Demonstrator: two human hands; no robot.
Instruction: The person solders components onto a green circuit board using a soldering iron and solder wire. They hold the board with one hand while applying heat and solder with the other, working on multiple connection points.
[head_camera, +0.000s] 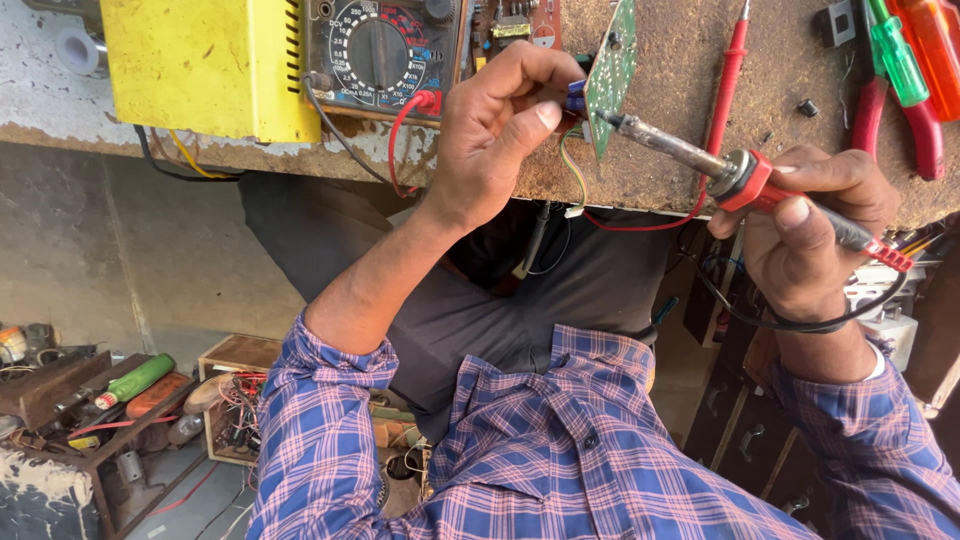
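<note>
**Soldering iron meets a small circuit board at the bench edge**

The left hand (495, 125) is closed in a pinch around a small green circuit board (611, 75), thumb and fingers gripping it near a blue part at its lower edge. The board is held on edge, just above the worn brown workbench (680, 110), so that one face is turned toward the tool. Thin wires (572, 170) hang from the board down past the bench edge.

The right hand (810, 230) is wrapped shut around the red-collared handle of a soldering iron (700, 160), gripping it like a pen. The iron slants up and to the left, and its metal tip touches the board's lower part, or sits so close that I cannot tell the two apart. Holding the board upright likely keeps the fingers away from the hot tip.

Around the hands the bench is crowded. A yellow meter (210, 65) with a round dial sits at the far left, its red and black leads trailing over the edge. A red probe (728, 85) lies just behind the iron, close enough to be knocked. Red-handled pliers (925, 130) and a green-handled screwdriver (895, 60) lie at the right. The iron's black cord (740, 310) loops under the right wrist. Below, at the left, open boxes (230, 395) of tools and wire stand on the floor.
</note>
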